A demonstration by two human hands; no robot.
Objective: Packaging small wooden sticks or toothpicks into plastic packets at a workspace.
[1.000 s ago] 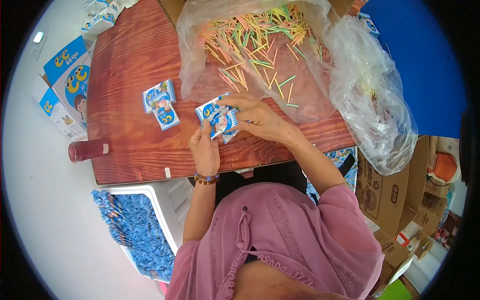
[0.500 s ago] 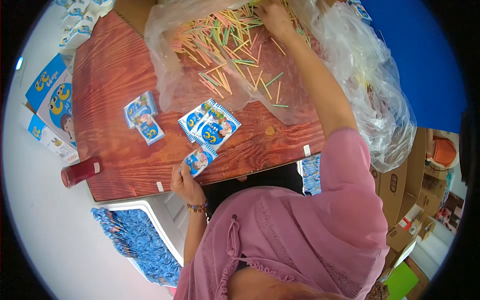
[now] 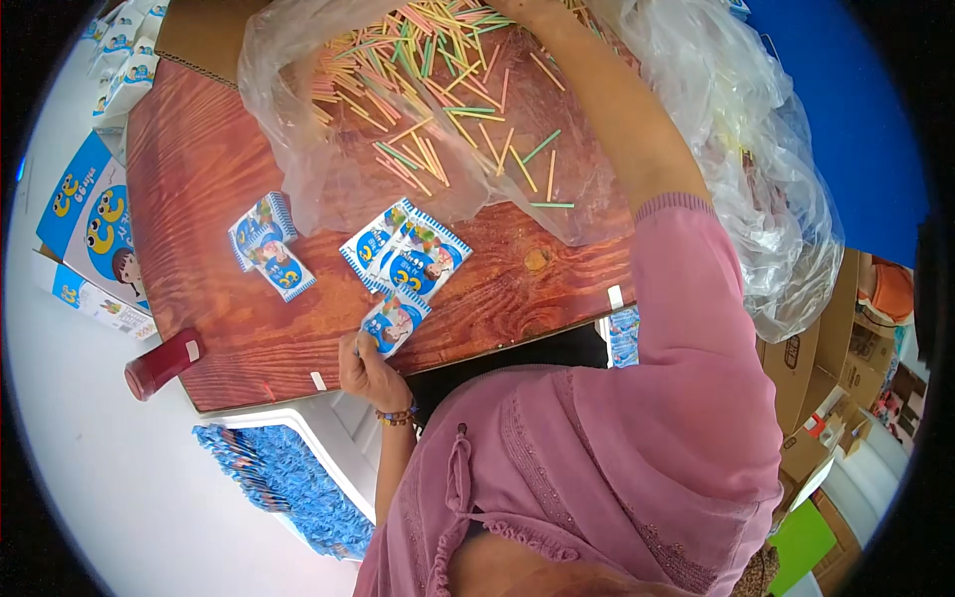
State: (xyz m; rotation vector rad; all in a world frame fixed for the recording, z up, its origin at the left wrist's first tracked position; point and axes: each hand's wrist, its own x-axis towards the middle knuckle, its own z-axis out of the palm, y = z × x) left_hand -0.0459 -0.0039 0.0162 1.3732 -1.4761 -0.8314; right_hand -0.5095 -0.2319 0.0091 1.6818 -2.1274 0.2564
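Observation:
My left hand (image 3: 366,371) rests at the near edge of the wooden table (image 3: 209,189) and pinches a small blue-and-white packet (image 3: 395,321). Two more such packets (image 3: 408,251) lie just beyond it. My right arm in a pink sleeve stretches far forward; my right hand (image 3: 524,10) is at the picture's top edge, over a heap of thin coloured sticks (image 3: 438,75) lying on a clear plastic sheet (image 3: 338,169). What its fingers hold is cut off from view.
Another pair of packets (image 3: 269,247) lies to the left. A dark red object (image 3: 162,362) sits off the table's near-left corner. Printed boxes (image 3: 92,234) stand at the left, blue packets fill a white tray (image 3: 264,468) below, and crumpled plastic (image 3: 766,169) hangs right.
My right hand has left the packets and reached far forward to the stick heap. My left hand has drawn back to the table's near edge with one packet.

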